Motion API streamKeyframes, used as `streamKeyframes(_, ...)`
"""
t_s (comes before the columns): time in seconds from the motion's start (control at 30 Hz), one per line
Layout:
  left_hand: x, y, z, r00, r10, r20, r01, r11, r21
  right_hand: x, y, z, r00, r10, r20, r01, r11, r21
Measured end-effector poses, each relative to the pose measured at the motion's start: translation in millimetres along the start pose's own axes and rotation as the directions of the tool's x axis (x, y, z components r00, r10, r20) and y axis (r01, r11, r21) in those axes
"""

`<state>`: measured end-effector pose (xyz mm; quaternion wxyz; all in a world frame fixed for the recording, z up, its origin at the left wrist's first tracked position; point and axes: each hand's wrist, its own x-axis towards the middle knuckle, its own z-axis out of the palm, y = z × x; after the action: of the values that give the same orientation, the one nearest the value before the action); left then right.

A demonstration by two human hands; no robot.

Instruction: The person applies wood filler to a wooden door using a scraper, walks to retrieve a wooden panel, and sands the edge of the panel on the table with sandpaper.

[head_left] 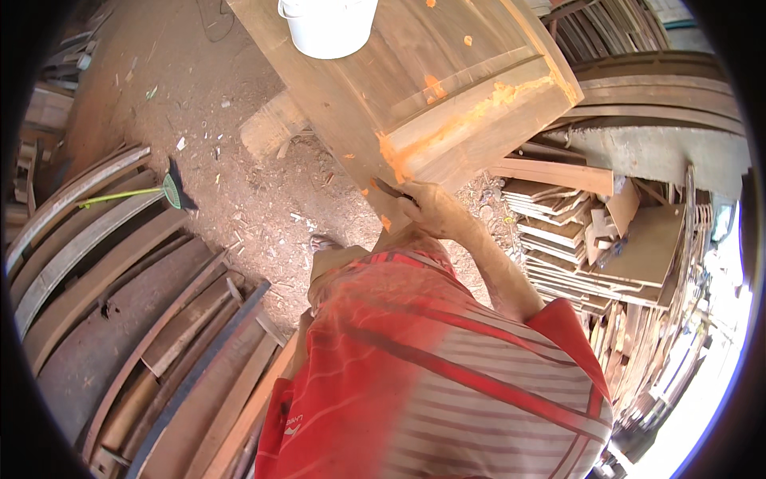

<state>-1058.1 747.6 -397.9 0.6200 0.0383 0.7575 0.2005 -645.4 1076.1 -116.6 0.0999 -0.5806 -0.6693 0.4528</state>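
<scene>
A wooden panel door (383, 104) lies raised in front of me, with orange filler (447, 132) smeared along its near joints and dabbed in several spots. My right hand (435, 209) is at the door's near corner, fingers closed around a dark, thin tool that looks like a putty knife (388, 188). Its blade points left over the wood, close to small orange dabs. Whether the blade touches the surface I cannot tell. Only part of my left arm (299, 343) shows beside my red shirt; the left hand is out of sight.
A white bucket (331, 28) stands on the door's far part. Curved boards (120, 295) are stacked at left, with a green broom (170, 191) by them. Stacked wood pieces (558, 239) rise close on the right. Shavings litter the dirt floor (215, 120).
</scene>
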Motion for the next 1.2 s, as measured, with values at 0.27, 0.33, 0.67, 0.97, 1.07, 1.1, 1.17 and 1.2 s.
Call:
streamKeyframes(0.27, 64.6, 70.1, -244.4, 0.993, 0.083, -0.087, -0.119, 0.761, -0.638, -25.0, -100.8, 147.7, 0.999, -0.027, -0.039, 0.034, 0.983, 0.180)
streamKeyframes(0.33, 63.7, 91.1, -263.4, 0.997, 0.029, -0.075, -0.063, 0.858, -0.509, -23.0, -111.6, 155.5, 0.998, -0.012, -0.065, 0.024, 0.983, 0.184)
streamKeyframes(0.67, -8.8, 146.4, -70.6, 0.999, -0.024, -0.034, 0.006, 0.891, -0.454, 21.1, -29.3, 73.9, 0.988, -0.089, -0.126, 0.110, 0.979, 0.174)
streamKeyframes(0.97, -59.4, 129.5, 196.0, 0.940, 0.339, -0.038, -0.259, 0.782, 0.567, 64.1, 153.3, -131.0, 0.978, -0.209, 0.005, 0.185, 0.880, 0.438)
streamKeyframes(1.07, -81.5, 155.0, 285.1, 0.893, 0.450, 0.006, -0.328, 0.642, 0.693, 80.5, 218.2, -203.6, 0.979, -0.204, 0.007, 0.170, 0.833, 0.527)
streamKeyframes(1.1, -87.3, 165.2, 310.7, 0.892, 0.453, 0.013, -0.332, 0.635, 0.697, 84.1, 234.1, -223.8, 0.984, -0.176, 0.011, 0.142, 0.824, 0.549)
streamKeyframes(1.17, -98.8, 185.8, 348.0, 0.961, 0.269, -0.064, -0.152, 0.708, 0.690, 93.4, 265.9, -253.5, 0.985, -0.168, 0.033, 0.122, 0.826, 0.551)
streamKeyframes(1.2, -100.3, 193.4, 366.7, 0.968, 0.244, -0.064, -0.133, 0.707, 0.694, 97.1, 279.2, -265.8, 0.986, -0.160, 0.041, 0.114, 0.838, 0.533)
